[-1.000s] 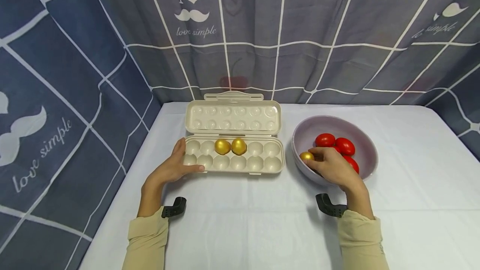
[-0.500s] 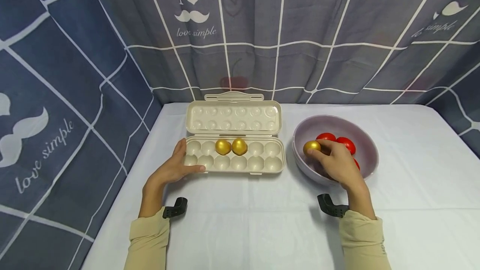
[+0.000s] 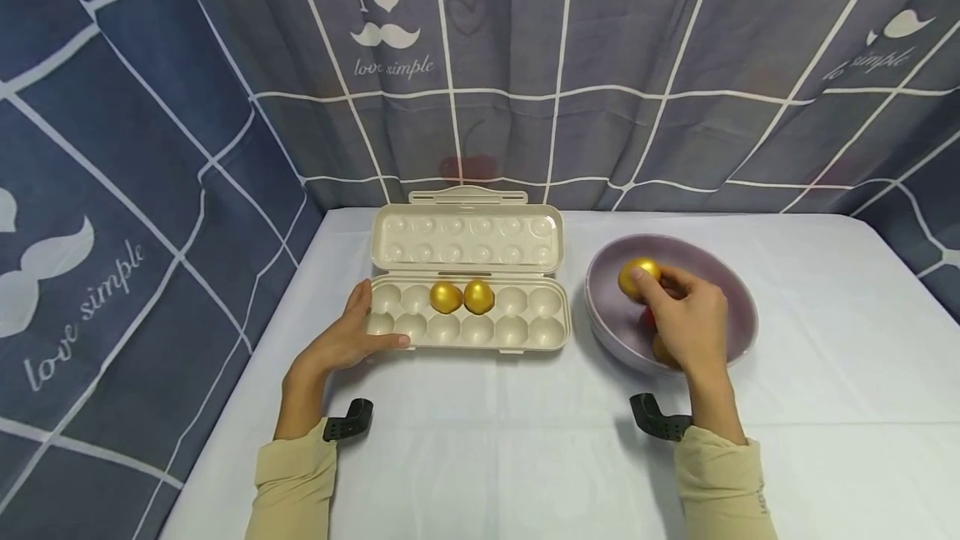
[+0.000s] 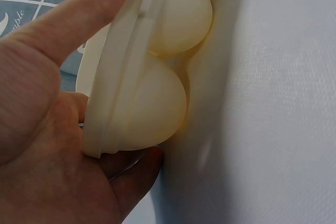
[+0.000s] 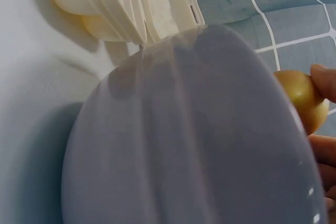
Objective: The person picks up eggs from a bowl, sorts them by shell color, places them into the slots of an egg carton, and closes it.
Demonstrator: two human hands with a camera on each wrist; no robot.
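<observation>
My left hand (image 3: 347, 338) holds the left end of a cream egg carton (image 3: 511, 330), its thumb along the front edge. The left wrist view shows a fingertip under the carton's end. Two golden eggs (image 3: 446, 297) sit side by side in the back row, and the lid (image 3: 467, 238) lies folded back. Over the mauve bowl (image 3: 621, 352), my right hand (image 3: 692, 319) pinches another golden egg (image 3: 642, 263) between thumb and fingers. Part of a red egg (image 3: 647, 317) shows in the bowl; the hand hides most of the contents.
A white cloth (image 3: 495, 448) covers the table. Behind and at the left hangs a grey-blue curtain (image 3: 502, 40) with white lines. The bowl stands just right of the carton, a narrow gap between them. Its high wall (image 5: 173, 129) fills much of the right wrist view.
My right hand has raised the golden egg from low at the bowl's left side, moving it slightly right and back. The left hand and the carton stay in place.
</observation>
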